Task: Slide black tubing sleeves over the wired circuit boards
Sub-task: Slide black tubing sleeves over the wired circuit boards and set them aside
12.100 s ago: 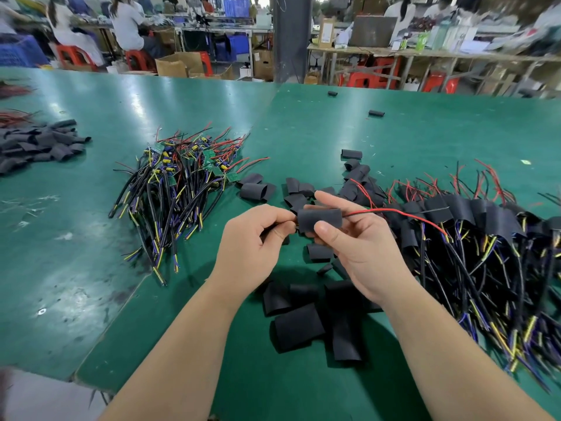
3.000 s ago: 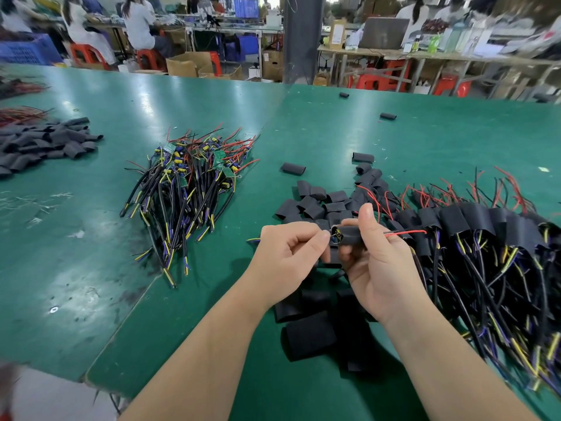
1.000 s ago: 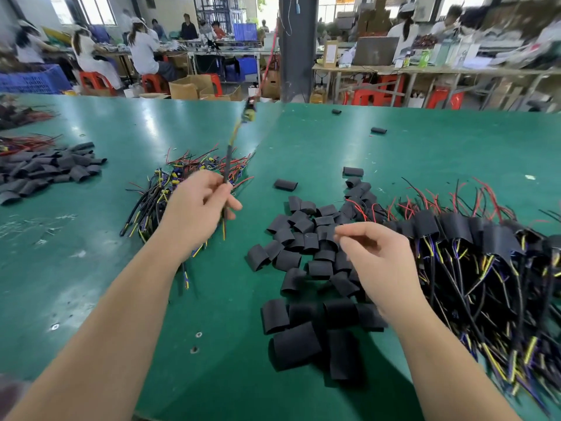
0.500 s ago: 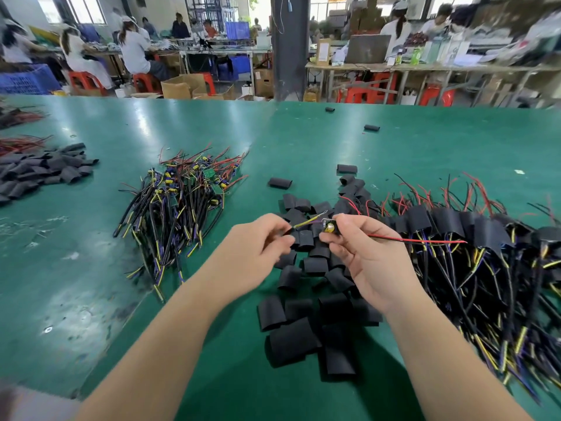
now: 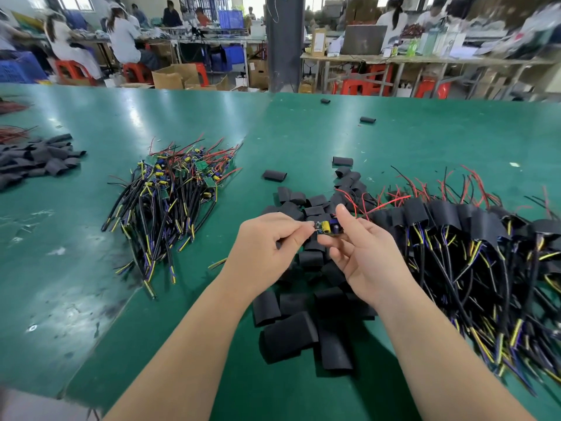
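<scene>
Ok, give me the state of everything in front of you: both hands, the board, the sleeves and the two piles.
left hand: pinches the circuit board's left end.
right hand: pinches the circuit board's right end.
circuit board: held above the table, bare, no sleeve on it.
loose black sleeves: empty, heaped under the hands.
left wire pile: boards unsleeved.
right wire pile: boards sleeved.

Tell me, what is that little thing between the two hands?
A small circuit board, pinched from both sides by the left hand and right hand; the head view shows it.
</scene>
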Demonstrator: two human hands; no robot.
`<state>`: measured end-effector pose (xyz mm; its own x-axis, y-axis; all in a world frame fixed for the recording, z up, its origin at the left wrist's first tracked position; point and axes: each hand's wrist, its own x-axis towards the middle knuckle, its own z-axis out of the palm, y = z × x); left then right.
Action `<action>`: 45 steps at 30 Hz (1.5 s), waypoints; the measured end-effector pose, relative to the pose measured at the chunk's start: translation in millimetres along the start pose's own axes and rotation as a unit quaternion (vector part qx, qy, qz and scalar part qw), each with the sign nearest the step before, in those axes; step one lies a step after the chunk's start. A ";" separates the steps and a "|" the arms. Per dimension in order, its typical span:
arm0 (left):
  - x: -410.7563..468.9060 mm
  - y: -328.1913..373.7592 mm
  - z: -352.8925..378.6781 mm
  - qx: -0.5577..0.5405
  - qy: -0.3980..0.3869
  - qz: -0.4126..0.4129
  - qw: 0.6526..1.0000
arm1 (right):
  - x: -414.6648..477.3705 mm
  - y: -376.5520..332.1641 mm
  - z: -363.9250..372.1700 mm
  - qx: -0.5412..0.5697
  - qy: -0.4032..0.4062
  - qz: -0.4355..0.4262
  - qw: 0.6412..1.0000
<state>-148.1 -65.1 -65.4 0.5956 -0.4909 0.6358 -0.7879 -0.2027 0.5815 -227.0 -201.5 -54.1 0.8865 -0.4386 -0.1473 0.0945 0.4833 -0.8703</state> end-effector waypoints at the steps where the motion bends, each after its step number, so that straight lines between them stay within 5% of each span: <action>1: -0.3 -1.1 -1.2 0.001 -0.001 -0.004 1.000 | -0.6 0.1 0.9 0.003 -0.010 -0.002 1.000; 8: -5.8 -11.7 -10.0 0.021 -0.017 -0.052 0.998 | -6.8 1.1 5.8 -0.059 -0.099 -0.055 0.992; 16: -10.7 -5.7 -9.2 0.160 -0.086 -0.017 0.983 | -8.1 0.5 2.0 -0.111 -0.120 -0.037 0.986; 18: -11.9 -6.3 -10.0 0.157 -0.068 -0.040 0.984 | -8.3 -5.4 -5.1 -0.205 -0.100 -0.035 0.973; 19: -12.5 -7.8 -11.2 0.155 -0.058 -0.055 0.985 | -8.9 -10.5 -11.3 -0.302 -0.092 -0.042 0.948; 22: -13.1 -14.3 -15.6 0.162 -0.024 -0.094 0.982 | -15.3 -26.5 -29.9 -0.583 -0.130 -0.050 0.800; 25: -12.8 -19.9 -18.1 0.160 0.016 -0.119 0.980 | -22.9 -32.4 -33.6 -0.670 -0.198 -0.051 0.714; 31: -13.0 -25.8 -16.2 0.159 0.047 -0.130 0.978 | -33.2 3.6 -7.1 -0.649 -0.358 -0.102 0.664; 38: -14.1 -25.8 -17.2 0.156 0.048 -0.116 0.980 | -19.8 18.9 4.2 -0.709 -0.292 -0.185 0.615; 43: -15.3 -25.2 -17.9 0.154 0.043 -0.112 0.981 | -14.8 13.4 -1.4 -0.783 -0.257 -0.166 0.542; 45: -15.4 -25.2 -17.8 0.154 0.044 -0.110 0.981 | -14.8 12.2 -0.3 -0.777 -0.254 -0.145 0.557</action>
<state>-134.6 -37.4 -80.8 0.7565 -0.3351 0.5617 -0.6414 -0.5483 0.5367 -239.2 -189.3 -62.6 0.9872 0.1346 -0.0859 0.1112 -0.9655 -0.2355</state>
